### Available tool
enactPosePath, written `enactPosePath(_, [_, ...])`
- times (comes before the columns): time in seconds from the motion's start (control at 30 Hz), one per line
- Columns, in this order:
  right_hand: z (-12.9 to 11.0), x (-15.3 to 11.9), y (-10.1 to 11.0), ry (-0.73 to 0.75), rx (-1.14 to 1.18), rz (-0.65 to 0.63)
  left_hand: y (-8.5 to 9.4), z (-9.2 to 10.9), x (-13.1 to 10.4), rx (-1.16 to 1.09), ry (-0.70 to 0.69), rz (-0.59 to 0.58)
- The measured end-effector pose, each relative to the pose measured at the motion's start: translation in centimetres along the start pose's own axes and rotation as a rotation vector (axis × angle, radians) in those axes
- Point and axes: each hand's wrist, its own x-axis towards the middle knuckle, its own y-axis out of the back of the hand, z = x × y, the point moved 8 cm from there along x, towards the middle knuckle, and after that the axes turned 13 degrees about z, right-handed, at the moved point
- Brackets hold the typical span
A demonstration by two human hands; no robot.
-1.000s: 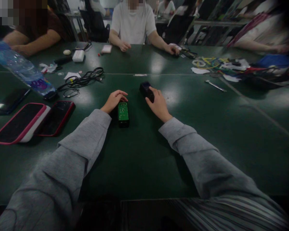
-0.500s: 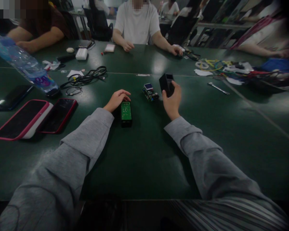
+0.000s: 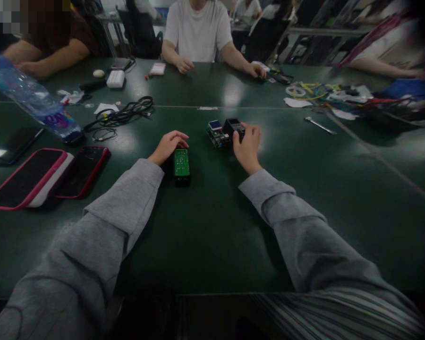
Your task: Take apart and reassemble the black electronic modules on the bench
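Observation:
My right hand point(image 3: 248, 147) grips a small black plastic case point(image 3: 233, 126) between thumb and fingers. The case is low by the tabletop, right beside a small circuit board with a display screen point(image 3: 217, 134). My left hand point(image 3: 169, 147) rests on the table with its fingers loosely curved at the far end of a black box with a green circuit board on top point(image 3: 182, 163). Those fingers are not closed round the box; whether they touch it I cannot tell.
On the left lie phones in red cases point(image 3: 28, 177), a tilted water bottle point(image 3: 38, 99) and black cables point(image 3: 127, 113). A wrench point(image 3: 319, 125) and a heap of wires point(image 3: 340, 97) are on the right. Across the table, a person in a white shirt point(image 3: 198, 30) sits.
My right hand has lowered the black case and brought it left, beside the board with the screen. My left hand and the green-topped box keep their places; the view has shifted slightly.

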Motion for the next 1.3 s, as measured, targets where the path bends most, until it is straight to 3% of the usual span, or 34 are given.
enactPosePath(0.43, [-5.8,-1.2,2.7,0.161,0.163,0.053,0.1,-0.2,0.1,0.008,-0.02,-0.006])
enactPosePath(0.57, [-10.3,-3.4,3.3,0.29,0.29,-0.069,0.1,0.1,-0.1,0.011,-0.032,-0.01])
enactPosePath(0.7, [-15.9,-6.9,4.6,0.555,0.449,-0.277,0.0,0.6,-0.3,0.022,-0.065,-0.003])
enactPosePath(0.8, [-18.2,-9.0,5.1,0.696,0.533,-0.41,-0.1,0.7,-0.3,0.047,-0.066,0.01])
enactPosePath(0.97, [-18.5,-9.8,4.5,0.733,0.579,-0.487,-0.2,0.4,-0.4,0.023,-0.022,0.006])
enactPosePath(1.3, [-18.4,-9.7,4.7,0.77,0.52,-0.442,-0.1,0.4,-0.4,0.024,-0.023,0.009])
